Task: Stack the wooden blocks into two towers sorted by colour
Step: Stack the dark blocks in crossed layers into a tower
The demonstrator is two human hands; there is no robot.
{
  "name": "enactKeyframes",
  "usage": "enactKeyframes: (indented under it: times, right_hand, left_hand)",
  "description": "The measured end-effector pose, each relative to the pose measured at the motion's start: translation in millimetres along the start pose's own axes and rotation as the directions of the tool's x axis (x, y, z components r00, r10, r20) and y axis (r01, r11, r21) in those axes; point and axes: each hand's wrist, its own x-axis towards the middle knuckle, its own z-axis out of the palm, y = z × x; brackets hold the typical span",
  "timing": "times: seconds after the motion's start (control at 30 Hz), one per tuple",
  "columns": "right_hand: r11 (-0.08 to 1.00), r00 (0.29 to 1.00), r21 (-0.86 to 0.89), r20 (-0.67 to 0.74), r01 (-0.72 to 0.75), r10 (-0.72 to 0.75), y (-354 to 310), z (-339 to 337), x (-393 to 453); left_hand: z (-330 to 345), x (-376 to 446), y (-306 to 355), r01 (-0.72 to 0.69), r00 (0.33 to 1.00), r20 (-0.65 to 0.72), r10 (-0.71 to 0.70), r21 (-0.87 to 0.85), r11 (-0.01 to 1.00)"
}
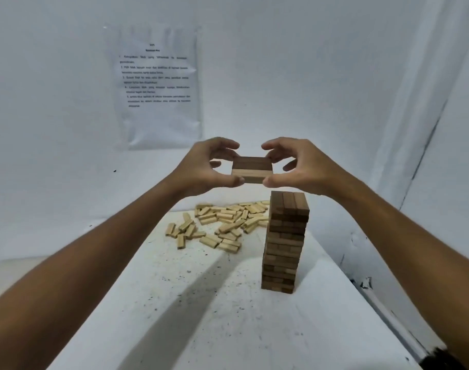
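Note:
A tall tower of dark brown blocks [285, 241] stands on the white table [201, 303], right of centre. Above and slightly left of its top, both hands hold a flat row of three blocks [252, 169] pressed side by side, two dark and the middle one paler. My left hand [209, 166] pinches the row's left end between thumb and fingers. My right hand [297, 166] pinches its right end the same way. A heap of light wooden blocks [222, 222] lies scattered on the far part of the table, behind and left of the tower.
A printed sheet of paper [158, 84] hangs on the white wall behind the table. The wall's corner runs down the right side, close to the table's right edge [388, 316]. A dark object [438, 359] shows at the bottom right.

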Motion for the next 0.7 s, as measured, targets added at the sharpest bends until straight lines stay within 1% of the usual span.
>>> enactKeyframes:
  times: [0.13,0.3,0.5,0.7]
  right_hand:
    - [0.997,0.997,-0.013,0.009,-0.070,0.070,29,-23,-12]
    - [0.991,0.991,-0.014,0.027,-0.131,0.132,57,-32,-24]
    - [0.987,0.984,0.000,0.067,-0.163,0.162,72,-29,-29]
    - [0.984,0.982,0.019,0.065,-0.177,0.175,74,-25,-29]
  left_hand:
    - [37,18,3,0.033,0.997,0.068,-0.031,-0.041,0.999]
    - [69,27,-2,0.078,0.991,0.116,-0.071,-0.056,0.995]
    - [80,27,-8,0.117,0.984,0.143,-0.109,-0.047,0.992]
    - [80,25,-11,0.120,0.983,0.148,-0.113,-0.039,0.992]
